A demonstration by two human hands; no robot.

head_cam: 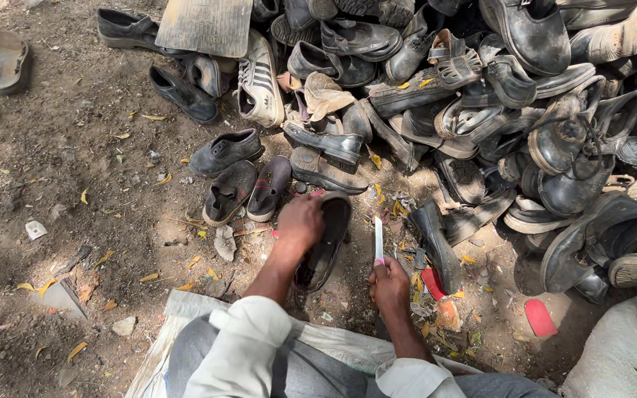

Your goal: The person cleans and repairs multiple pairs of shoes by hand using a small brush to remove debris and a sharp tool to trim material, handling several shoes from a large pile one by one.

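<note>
Dirt ground (75, 147); left hand (300, 221) grips black shoe (326, 247), right hand (390, 284) fisted round upright knife (379, 239).

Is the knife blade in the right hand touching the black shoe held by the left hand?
No, the knife in the right hand points up, apart from the black shoe under the left hand.

A big heap of worn dark shoes (481, 110) fills the upper right. Left of the heap stands a white sneaker (259, 85), with a grey ribbed mat (204, 26) above it. Below the heap lies a red insole (540, 317), beside what seems a pale sack (628, 354)
</note>
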